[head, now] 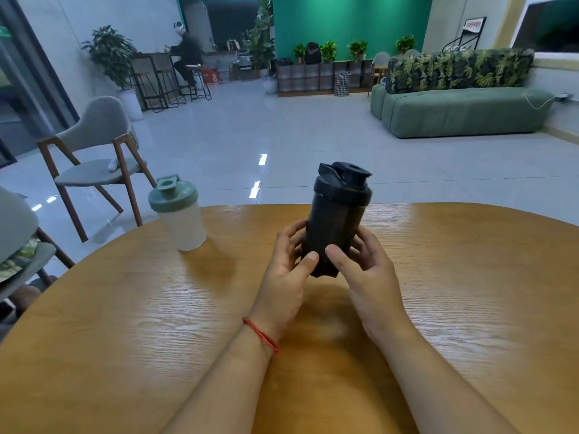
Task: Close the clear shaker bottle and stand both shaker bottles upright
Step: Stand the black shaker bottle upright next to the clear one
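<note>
A black shaker bottle (336, 214) with a black lid stands upright near the middle of the round wooden table (125, 324). My left hand (288, 277) and my right hand (366, 270) wrap its lower part from both sides, thumbs on the near face. Its base is hidden behind my fingers, so I cannot tell whether it touches the table. The clear shaker bottle (183, 220) stands upright to the left, near the table's far edge, with its green lid on and the small flip cap raised.
A grey chair with a wooden frame (94, 158) stands on the tiled floor beyond the table's left edge. Another chair (18, 245) is at the near left. A green sofa (460, 111) sits far right. A person sits at a distant counter.
</note>
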### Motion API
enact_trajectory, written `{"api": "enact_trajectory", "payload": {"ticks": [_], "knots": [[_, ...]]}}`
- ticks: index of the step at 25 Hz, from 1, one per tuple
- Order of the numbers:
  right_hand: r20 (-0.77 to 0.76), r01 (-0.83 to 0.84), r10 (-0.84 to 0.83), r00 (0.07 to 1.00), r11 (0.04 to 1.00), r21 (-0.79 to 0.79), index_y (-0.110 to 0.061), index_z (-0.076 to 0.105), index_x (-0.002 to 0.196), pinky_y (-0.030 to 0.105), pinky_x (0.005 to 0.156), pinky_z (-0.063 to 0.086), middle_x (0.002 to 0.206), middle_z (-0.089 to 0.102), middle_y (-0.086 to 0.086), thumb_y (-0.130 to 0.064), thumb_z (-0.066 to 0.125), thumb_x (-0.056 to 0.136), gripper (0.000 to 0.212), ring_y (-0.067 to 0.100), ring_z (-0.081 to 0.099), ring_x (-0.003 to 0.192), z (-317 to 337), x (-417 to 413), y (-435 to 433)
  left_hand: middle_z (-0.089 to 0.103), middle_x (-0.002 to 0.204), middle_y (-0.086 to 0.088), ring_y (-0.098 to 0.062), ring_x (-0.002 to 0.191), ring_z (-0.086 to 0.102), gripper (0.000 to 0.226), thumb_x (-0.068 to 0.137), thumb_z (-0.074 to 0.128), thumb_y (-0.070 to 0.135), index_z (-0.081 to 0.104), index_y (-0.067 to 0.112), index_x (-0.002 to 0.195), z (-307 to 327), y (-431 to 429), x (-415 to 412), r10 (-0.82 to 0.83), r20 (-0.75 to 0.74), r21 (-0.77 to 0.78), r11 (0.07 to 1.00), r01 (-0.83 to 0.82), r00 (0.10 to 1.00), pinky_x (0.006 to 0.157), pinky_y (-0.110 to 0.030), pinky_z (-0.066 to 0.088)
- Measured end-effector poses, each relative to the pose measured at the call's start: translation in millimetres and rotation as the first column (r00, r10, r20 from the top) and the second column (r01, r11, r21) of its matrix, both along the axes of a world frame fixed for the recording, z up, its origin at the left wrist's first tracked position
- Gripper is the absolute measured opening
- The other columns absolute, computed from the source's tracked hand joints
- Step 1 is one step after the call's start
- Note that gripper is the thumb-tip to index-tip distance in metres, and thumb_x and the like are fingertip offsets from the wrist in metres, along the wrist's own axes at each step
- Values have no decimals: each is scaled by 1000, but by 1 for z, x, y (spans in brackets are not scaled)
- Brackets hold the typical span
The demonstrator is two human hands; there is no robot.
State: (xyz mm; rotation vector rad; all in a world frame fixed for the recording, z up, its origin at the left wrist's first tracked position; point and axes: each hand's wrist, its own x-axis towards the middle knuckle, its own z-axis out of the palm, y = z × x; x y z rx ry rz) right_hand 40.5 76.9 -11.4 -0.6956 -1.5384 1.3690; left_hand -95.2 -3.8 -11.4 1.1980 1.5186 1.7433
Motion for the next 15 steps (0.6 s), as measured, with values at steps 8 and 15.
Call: {"api": "enact_trajectory", "payload": {"ticks": [8, 15], "knots": [[37, 46, -52, 998, 989, 140, -40, 52, 148, 23, 105, 57, 141, 68, -20, -32, 90, 91, 69, -2, 64, 131, 0, -34, -14, 56, 138, 12, -1, 132, 57, 51, 110, 58, 13, 55, 35, 155, 9, -13, -10, 328, -247, 72, 945, -320, 912, 103, -16, 51], [147, -60, 28, 989, 974, 217, -39, 56, 144, 14, 96, 54, 139, 67, -13, -38, 87, 93, 60, -7, 61, 119, 4, -143, -21, 65, 135, 31, 17, 125, 57, 47, 109, 55, 17, 54, 41, 149, 14, -50, -79, 371, -182, -42, 922, -384, 911, 94, -7, 49]]}}
